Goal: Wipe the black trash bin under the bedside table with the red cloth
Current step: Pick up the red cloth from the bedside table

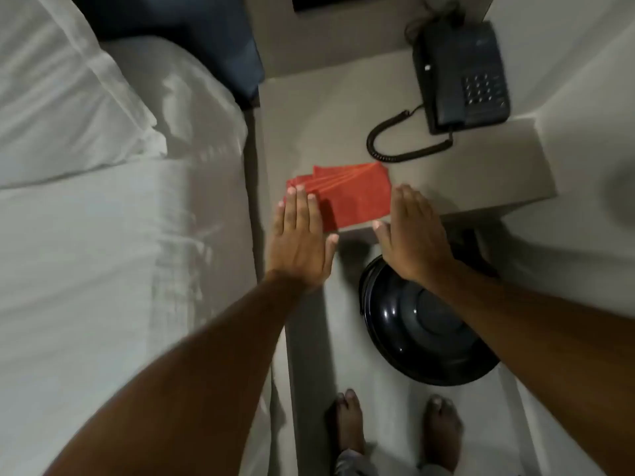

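A folded red cloth [354, 197] lies near the front edge of the grey bedside table [481, 180]. My left hand [300, 240] is flat and open, its fingertips over the cloth's left corner. My right hand [412, 231] hovers open, just right of the cloth, at the table's front edge. Neither hand grips anything. The black trash bin [419, 324] with its glossy domed lid stands on the floor below the table front, partly covered by my right forearm.
A black corded telephone [464, 77] sits at the table's back right, its coiled cord [395, 146] trailing toward the cloth. A bed with white sheets [103, 252] and a pillow [62, 91] fills the left. My bare feet [395, 431] stand on the pale floor before the bin.
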Motion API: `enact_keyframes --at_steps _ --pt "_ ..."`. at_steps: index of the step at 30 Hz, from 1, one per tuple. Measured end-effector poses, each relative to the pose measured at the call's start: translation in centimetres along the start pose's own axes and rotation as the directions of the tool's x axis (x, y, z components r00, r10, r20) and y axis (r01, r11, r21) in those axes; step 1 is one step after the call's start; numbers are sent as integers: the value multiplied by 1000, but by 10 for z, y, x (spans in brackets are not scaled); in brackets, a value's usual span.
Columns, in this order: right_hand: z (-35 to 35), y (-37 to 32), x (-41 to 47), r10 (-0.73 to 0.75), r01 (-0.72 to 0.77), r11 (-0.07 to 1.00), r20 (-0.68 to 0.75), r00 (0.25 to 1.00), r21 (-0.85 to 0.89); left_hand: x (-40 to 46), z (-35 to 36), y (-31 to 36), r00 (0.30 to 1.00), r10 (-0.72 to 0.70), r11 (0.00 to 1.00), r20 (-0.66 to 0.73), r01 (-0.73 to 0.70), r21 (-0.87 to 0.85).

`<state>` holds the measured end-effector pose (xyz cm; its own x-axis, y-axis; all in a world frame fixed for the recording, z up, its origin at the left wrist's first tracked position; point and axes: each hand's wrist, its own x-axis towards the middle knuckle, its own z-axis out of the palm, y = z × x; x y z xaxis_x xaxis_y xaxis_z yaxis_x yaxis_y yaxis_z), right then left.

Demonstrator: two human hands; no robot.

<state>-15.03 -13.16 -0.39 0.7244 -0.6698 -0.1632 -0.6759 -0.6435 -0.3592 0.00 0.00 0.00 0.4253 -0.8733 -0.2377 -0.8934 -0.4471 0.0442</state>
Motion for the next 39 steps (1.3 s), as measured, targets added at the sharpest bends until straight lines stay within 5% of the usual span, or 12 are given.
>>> enact_keyframes --at_steps 2,5,8,10,13,17,22,29,34,39 --pt "15 -2 13 113 -99 970 -51 992 220 6 14 -2 1000 8 1000 -9 -7 16" --pt "26 -14 35 439 -349 748 -26 898 565 11 33 -4 998 61 998 30 -61 -2" --pt "27 -15 57 619 -541 494 162 769 681 11 47 -3 988 106 993 114 -100 -59" --pt "24 -13 68 609 -587 326 310 730 741 11 47 -6 988 105 992 117 -96 -85" --pt "10 -18 64 512 -521 46 428 745 852 4 43 -5 990 128 985 61 -119 -125" --pt "-28 -21 9 350 -266 -326 377 857 907 -25 41 14 983 159 965 -88 -174 -198" --pt "-71 23 -101 332 -33 -615 297 896 788 -76 61 57 967 251 954 -33 -253 -158" --pt "-66 93 -266 558 219 -618 225 799 755 -146 97 126 970 244 959 -4 -242 -150" --pt "-10 135 -323 714 227 -496 245 656 838 -158 114 161 970 238 964 -42 -241 -115" --pt "83 164 -330 772 186 -405 226 593 895 -122 143 187 943 302 942 -140 -318 -108"
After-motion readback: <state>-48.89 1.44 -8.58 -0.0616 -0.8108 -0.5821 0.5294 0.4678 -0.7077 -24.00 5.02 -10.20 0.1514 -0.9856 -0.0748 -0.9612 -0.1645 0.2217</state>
